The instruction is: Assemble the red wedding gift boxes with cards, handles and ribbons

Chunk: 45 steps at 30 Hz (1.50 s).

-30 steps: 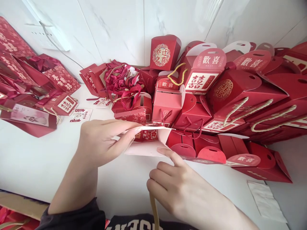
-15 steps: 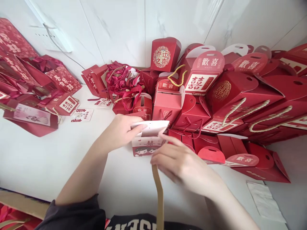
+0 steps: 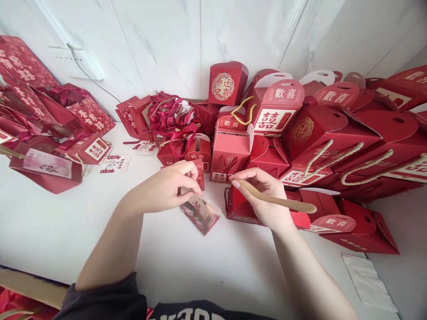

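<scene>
My left hand (image 3: 168, 186) pinches the top of a small red gift box (image 3: 200, 212) with a cartoon picture on its side; the box tilts over the white table (image 3: 66, 231). My right hand (image 3: 263, 198) grips one end of a flat tan paper strip (image 3: 283, 202) that points to the right, just in front of the red boxes. The two hands are a short gap apart.
A big heap of red gift boxes with rope handles (image 3: 333, 133) fills the back right against the marble wall. Red ribbons (image 3: 173, 115) and folded bags (image 3: 50, 129) lie at the back left. A white tissue (image 3: 368, 280) lies at the right front.
The small box has been turned from upright with its white flaps up to tilted on its side. My right hand has swung the tan strip up and to the right.
</scene>
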Each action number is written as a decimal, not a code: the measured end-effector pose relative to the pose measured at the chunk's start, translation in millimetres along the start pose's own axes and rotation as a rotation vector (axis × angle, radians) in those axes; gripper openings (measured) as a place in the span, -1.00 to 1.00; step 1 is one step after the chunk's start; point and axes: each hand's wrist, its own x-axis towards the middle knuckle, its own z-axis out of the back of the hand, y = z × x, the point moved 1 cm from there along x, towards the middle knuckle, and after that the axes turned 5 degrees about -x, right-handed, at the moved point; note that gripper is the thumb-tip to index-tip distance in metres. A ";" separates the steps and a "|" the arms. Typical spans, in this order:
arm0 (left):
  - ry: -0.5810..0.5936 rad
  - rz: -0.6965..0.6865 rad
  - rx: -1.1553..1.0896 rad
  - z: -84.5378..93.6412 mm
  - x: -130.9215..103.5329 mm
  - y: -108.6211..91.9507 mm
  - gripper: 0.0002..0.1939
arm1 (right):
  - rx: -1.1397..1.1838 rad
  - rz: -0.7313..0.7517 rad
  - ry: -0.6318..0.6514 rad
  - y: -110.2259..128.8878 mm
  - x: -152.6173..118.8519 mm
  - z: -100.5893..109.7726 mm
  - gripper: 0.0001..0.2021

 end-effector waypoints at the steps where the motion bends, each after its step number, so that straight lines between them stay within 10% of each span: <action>1: -0.022 -0.027 0.037 -0.8 -1.6 -2.9 -0.68 | 0.078 -0.030 0.006 -0.4 0.7 0.8 -0.91; 5: -0.134 -0.035 0.141 -5.8 -3.8 -11.3 -0.56 | 0.364 -0.160 0.176 -2.5 3.2 2.4 -0.88; 13: 0.046 0.080 -0.115 0.7 -5.6 -21.3 -0.92 | 0.246 -0.058 0.231 4.7 -6.0 -0.9 -0.85; 20: -0.009 0.290 -0.095 0.0 -17.0 -11.5 -0.38 | -0.010 0.068 0.225 5.4 -6.1 -1.5 -0.85; 24: 0.145 0.431 -0.122 1.4 -18.6 -3.9 -0.73 | -0.157 0.140 0.258 6.0 -6.6 -4.9 -0.88; 32: 0.080 0.371 -0.100 -8.3 2.0 -9.7 -0.65 | -0.331 0.337 0.388 -9.6 -14.7 -32.8 -0.92; 45: 0.050 0.284 -0.035 -13.3 5.3 -16.5 -0.68 | -0.406 0.193 0.222 -18.8 -17.0 -38.4 -0.91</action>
